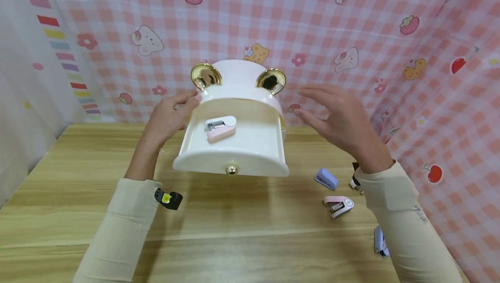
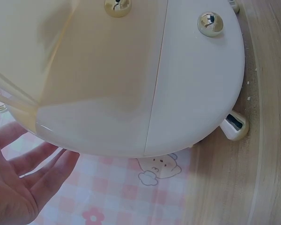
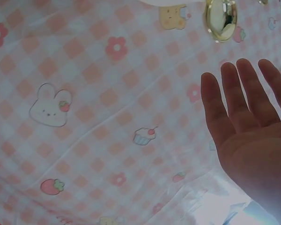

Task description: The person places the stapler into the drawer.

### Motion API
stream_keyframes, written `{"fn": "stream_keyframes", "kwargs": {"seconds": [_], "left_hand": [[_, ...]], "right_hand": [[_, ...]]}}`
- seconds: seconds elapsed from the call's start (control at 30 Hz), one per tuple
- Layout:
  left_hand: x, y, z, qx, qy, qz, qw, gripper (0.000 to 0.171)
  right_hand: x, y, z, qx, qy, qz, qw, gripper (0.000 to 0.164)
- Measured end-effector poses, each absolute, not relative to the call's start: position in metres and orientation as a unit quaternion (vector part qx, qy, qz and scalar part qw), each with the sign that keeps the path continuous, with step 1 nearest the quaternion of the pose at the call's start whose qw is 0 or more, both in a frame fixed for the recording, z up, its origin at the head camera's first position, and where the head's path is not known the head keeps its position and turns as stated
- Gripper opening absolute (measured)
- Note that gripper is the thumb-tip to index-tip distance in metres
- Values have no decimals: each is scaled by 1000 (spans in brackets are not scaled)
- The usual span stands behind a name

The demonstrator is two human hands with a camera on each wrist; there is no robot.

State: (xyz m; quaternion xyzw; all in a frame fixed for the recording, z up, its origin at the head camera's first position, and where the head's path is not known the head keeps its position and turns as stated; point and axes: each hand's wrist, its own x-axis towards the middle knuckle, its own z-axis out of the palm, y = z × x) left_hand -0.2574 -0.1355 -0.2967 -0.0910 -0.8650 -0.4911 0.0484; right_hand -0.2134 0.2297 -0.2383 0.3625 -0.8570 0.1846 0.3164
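Note:
A white storage box [image 1: 239,77] with two gold ears stands at the back of the wooden table. Its upper drawer [image 1: 259,150], with a gold knob [image 1: 231,169], is pulled out. Inside lies a pink and white stapler [image 1: 222,129]. My left hand [image 1: 172,116] is at the box's left side, fingers fairly straight against or close to its wall; in the left wrist view the fingertips meet the edge of the white shell [image 2: 196,89]. Off the box's right side, my right hand [image 1: 337,120] hovers in the air, fingers extended, holding nothing.
Right of the box lie a blue stapler [image 1: 326,179], a pink and white stapler [image 1: 339,205] and another bluish stapler [image 1: 380,241] near the right sleeve. A dark item [image 1: 355,179] is partly hidden by the right wrist. A pink checked cloth [image 1: 234,22] hangs behind.

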Motion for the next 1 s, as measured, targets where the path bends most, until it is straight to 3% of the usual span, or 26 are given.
{"fn": "stream_keyframes", "kwargs": {"seconds": [1.0], "left_hand": [[-254, -136, -295, -88, -866, -491, 42, 71]], "right_hand": [[-199, 285, -308, 231, -912, 185, 285, 46]]}}
